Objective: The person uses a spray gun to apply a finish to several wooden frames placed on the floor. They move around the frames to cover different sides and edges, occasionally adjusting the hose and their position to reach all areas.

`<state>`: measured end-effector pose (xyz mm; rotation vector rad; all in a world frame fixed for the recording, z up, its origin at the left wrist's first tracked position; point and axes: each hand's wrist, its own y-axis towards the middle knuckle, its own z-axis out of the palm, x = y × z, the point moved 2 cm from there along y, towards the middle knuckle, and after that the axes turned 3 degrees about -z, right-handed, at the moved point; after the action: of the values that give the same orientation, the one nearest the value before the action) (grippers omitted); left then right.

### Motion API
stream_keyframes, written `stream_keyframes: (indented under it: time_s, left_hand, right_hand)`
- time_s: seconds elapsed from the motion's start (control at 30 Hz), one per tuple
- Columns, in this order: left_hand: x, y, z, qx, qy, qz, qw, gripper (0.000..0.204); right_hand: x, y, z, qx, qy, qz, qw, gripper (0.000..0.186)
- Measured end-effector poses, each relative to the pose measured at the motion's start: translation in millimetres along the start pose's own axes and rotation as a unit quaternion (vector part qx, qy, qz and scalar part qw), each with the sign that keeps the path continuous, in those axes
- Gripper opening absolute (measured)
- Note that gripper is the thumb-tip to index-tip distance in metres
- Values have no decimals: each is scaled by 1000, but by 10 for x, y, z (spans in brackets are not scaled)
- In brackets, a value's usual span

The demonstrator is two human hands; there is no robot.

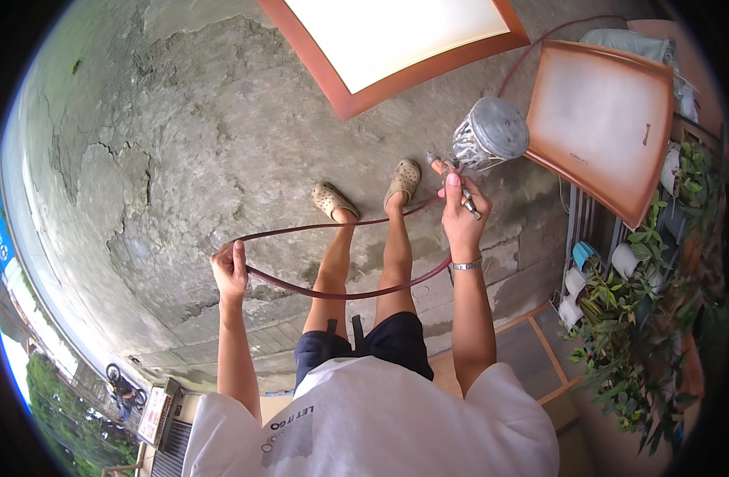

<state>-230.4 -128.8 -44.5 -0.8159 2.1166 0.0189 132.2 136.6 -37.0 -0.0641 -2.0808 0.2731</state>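
Your left hand (230, 270), 9 o'clock, grips hose (348, 296); your right hand (464, 219), 3 o'clock, grasps spray gun (470, 206), partly finger-hidden.

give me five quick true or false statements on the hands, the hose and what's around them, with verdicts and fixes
1. The left hand holds the hose. True.
2. The right hand is empty. False: it holds a metal tool.
3. The wrist band is on the left wrist. False: it is on the right wrist.
4. The person wears tan clogs. True.
5. The can near the right hand is bright green. False: it is silver-grey.
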Motion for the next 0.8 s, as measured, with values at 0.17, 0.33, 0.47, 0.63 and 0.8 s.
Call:
stream_keyframes:
  time_s: [0.17, 0.33, 0.47, 0.63, 0.8]
  left_hand:
    - [112, 59, -242, -1, -5, -18, 1000, 51]
    - [44, 165, -325, -7, 8, 21, 1000, 49]
    - [-279, 281, -213, 9, 30, 74, 997, 46]
    - [-724, 432, 91, 25, 56, 85, 994, 47]
    - [-1168, 592, 452, 36, 58, 96, 993, 47]
  right_hand:
    - [295, -399, 333, 73, 33, -64, 995, 21]
    - [521, -450, 414, 106, 37, -89, 990, 21]
    - [475, -5, 139, 40, -13, -66, 997, 25]
    - [251, 754, -441, -58, -54, 19, 997, 32]
    - [-28, 1448, -936, -126, -64, 41, 989, 37]
